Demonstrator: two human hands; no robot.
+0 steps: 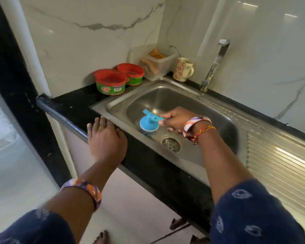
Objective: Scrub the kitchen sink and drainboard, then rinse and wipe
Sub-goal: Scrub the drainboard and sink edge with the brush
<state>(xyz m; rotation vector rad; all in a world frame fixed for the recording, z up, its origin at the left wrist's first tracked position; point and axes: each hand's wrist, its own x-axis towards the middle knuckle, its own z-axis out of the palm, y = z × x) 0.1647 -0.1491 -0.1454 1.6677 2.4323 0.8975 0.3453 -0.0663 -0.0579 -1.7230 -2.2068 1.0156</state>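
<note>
While the right hand (173, 118) grips the handle of a blue scrub brush (148, 123) pressed to the sink (165, 95) floor beside the drain (171, 144), the left hand (106, 136) rests flat, fingers straight, on the black counter edge (69, 110). Scrubbing appears under way; the ribbed drainboard (280, 161), to the right, likely comes next, then rinsing. One red-rimmed tub (111, 81) reads "EXO".

Dim, soft indoor light, glare streaking the drainboard (280, 155) and wall tiles (271, 23); wide-angle bending and blur at edges.
</note>
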